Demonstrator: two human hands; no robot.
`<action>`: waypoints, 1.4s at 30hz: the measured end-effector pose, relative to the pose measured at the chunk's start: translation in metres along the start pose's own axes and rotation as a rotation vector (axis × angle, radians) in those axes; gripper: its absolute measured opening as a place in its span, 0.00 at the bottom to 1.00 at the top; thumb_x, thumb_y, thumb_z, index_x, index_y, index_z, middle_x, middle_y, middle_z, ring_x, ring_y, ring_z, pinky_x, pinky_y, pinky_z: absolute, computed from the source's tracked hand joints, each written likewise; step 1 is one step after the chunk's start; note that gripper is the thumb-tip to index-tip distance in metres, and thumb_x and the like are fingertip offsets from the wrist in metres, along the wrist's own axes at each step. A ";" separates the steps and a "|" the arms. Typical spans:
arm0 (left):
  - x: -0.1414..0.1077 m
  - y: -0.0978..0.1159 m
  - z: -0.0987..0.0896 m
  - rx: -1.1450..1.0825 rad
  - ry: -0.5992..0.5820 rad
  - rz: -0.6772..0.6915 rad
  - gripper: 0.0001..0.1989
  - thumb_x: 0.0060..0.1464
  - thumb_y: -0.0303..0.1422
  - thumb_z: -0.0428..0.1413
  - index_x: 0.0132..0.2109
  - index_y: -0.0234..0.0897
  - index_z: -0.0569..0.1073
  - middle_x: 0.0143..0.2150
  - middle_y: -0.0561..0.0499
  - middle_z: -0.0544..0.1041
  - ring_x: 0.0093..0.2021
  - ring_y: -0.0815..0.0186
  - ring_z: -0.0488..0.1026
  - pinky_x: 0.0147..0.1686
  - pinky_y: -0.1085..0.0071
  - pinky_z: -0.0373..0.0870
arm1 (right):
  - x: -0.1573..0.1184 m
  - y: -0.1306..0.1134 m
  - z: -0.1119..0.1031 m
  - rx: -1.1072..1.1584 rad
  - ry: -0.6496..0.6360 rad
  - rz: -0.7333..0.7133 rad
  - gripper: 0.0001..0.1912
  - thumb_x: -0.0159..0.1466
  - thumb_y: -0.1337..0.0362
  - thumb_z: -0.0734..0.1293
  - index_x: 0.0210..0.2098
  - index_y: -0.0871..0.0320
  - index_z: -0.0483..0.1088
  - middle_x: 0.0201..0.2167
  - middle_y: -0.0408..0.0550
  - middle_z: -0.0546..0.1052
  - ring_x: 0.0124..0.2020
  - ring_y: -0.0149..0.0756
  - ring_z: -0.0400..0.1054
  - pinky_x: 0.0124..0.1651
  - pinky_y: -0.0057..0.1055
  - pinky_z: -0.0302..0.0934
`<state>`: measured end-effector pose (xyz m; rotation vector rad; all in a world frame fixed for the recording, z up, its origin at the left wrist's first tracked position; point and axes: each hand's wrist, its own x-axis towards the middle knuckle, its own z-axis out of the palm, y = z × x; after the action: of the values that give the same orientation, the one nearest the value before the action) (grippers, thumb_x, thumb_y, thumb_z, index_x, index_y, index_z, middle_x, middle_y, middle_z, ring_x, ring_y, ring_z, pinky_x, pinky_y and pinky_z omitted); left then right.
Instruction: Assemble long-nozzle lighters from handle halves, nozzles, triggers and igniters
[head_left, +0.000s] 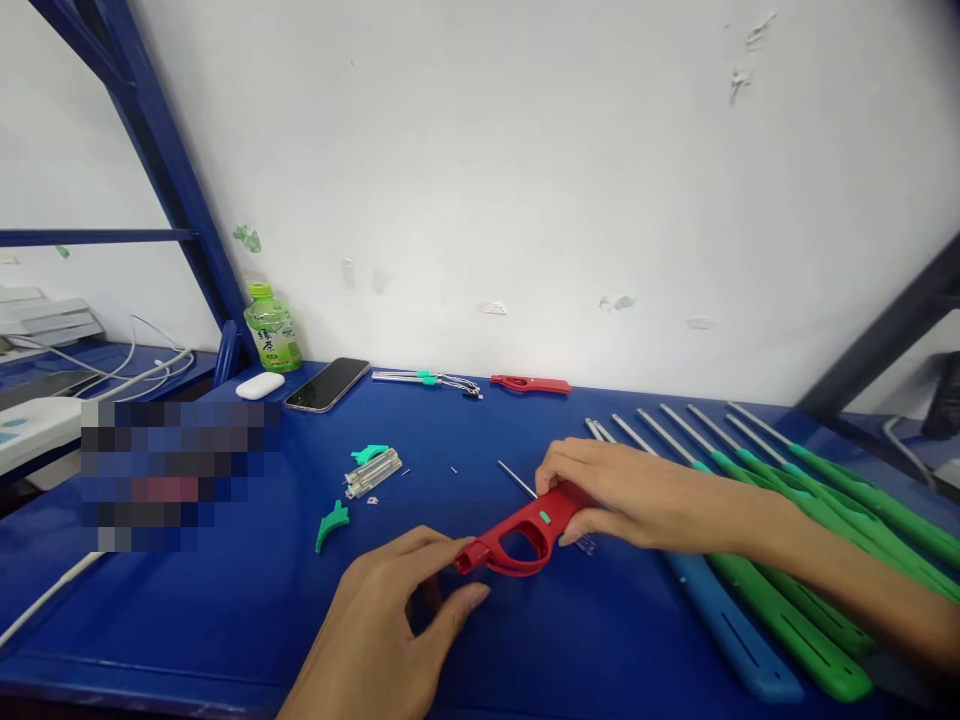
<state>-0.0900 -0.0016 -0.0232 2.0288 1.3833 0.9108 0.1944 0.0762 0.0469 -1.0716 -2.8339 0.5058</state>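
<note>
My left hand (390, 625), low in the frame, pinches the near end of the red lighter handle (517, 535) while my right hand (637, 495) clasps its far end, its long axis slanting up-right across the worktop (225, 620).

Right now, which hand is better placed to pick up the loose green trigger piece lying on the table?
Left. The left hand lies close to the green trigger piece, holding only the tip of the red lighter handle. The right hand grips the handle farther away.
</note>
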 end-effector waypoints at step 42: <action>-0.011 -0.041 -0.013 0.455 0.089 0.116 0.16 0.72 0.37 0.50 0.53 0.51 0.83 0.47 0.53 0.81 0.40 0.65 0.84 0.35 0.75 0.79 | 0.028 0.044 0.014 -0.149 -0.033 0.207 0.17 0.74 0.55 0.69 0.57 0.57 0.74 0.54 0.52 0.79 0.49 0.40 0.77 0.51 0.44 0.75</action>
<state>-0.1266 0.0033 -0.0478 2.4494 1.6537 0.7949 0.1988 0.1220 0.0178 -1.4064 -2.8422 0.3312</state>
